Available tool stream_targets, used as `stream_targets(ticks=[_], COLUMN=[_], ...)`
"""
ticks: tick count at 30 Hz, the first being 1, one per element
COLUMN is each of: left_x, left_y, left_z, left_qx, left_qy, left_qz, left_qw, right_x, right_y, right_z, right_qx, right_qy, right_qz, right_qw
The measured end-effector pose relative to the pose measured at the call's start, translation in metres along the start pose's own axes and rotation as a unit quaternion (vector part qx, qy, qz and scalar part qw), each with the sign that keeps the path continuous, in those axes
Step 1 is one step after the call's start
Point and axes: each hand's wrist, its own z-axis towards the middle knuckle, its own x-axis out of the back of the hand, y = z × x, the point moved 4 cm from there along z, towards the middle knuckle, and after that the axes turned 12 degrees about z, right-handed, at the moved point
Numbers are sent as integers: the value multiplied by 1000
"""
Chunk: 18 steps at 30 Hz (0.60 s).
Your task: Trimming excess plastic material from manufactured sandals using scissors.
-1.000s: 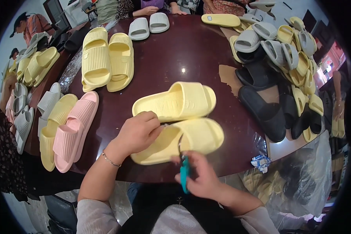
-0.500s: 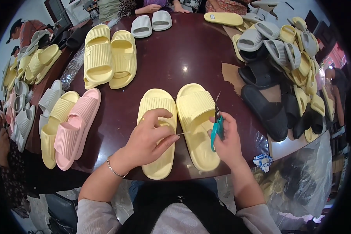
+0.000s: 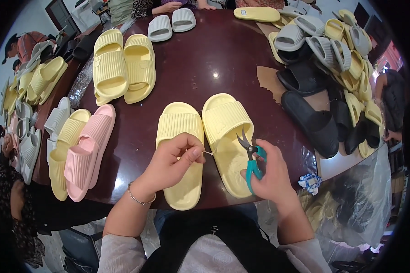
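A pair of pale yellow slippers lies side by side in front of me, the left slipper [image 3: 180, 126] and the right slipper [image 3: 227, 119], toes pointing away. Over the left one, my left hand [image 3: 175, 160] pinches a thin pale strand [image 3: 209, 153] between thumb and fingertips; its short free end points toward the right slipper. My right hand [image 3: 274, 175] grips small scissors [image 3: 255, 170] with teal handles. Their dark blades stand apart above the right slipper's footbed, pointing away from me and a little left. A thin line is faintly visible between the two straps.
Stacked yellow slippers [image 3: 110, 68] stand at the far left, with pink slippers [image 3: 87, 152] nearer. Grey slippers [image 3: 183, 20] sit at the back. A mixed slipper pile [image 3: 321, 50] and black slippers [image 3: 310, 125] cover the right side. A crumpled blue-and-white wad [image 3: 310, 183] lies at the right edge.
My left hand has turned and closed into a tighter pinch, with the strand's end pointing right. The scissors have tipped left, their blades now spread over the right slipper.
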Motion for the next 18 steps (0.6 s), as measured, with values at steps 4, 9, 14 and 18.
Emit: stream_targets(ticks=[4, 9, 14, 18], left_x=[-1, -5, -3, 5], left_y=[13, 21, 25, 20], left_z=[-3, -9, -11, -12], left_qx=[2, -83, -180, -102], left_qy=[-34, -25, 70, 136], left_qz=[76, 361, 436, 336], left_qw=[997, 928, 879, 927], right_x=[0, -4, -13, -12], right_y=[5, 1, -2, -4], right_z=[-8, -8, -3, -1], right_qx=[-36, -14, -9, -8], right_qy=[13, 7, -25, -25], right_qz=[-7, -22, -76, -80], right_qw=[999, 1000, 997, 996])
